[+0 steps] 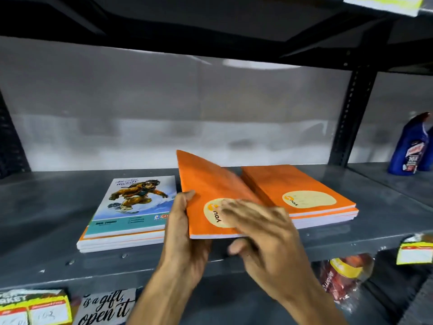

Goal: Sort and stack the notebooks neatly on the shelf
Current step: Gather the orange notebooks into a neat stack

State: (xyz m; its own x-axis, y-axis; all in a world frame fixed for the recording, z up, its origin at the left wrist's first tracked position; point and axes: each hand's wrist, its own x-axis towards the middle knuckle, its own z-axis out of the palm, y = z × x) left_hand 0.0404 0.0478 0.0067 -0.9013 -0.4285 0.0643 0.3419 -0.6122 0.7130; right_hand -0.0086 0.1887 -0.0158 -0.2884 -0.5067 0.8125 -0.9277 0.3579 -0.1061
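Observation:
An orange notebook [206,184] with a cream "YOU" label is tilted above the grey shelf [46,207], between two stacks. My left hand [185,231] grips its near left edge. My right hand [260,231] lies blurred across its cover, thumb under the front edge. To the right lies a stack of orange notebooks [304,198] with the same label. On the left sits a stack [131,212] topped by a notebook with a snowboarder picture.
A blue bottle [410,148] stands at the far right past a black upright post [351,113]. Yellow price tags [414,252] hang on the shelf's front edge. Below are a red packet [339,277] and a printed sign [107,306].

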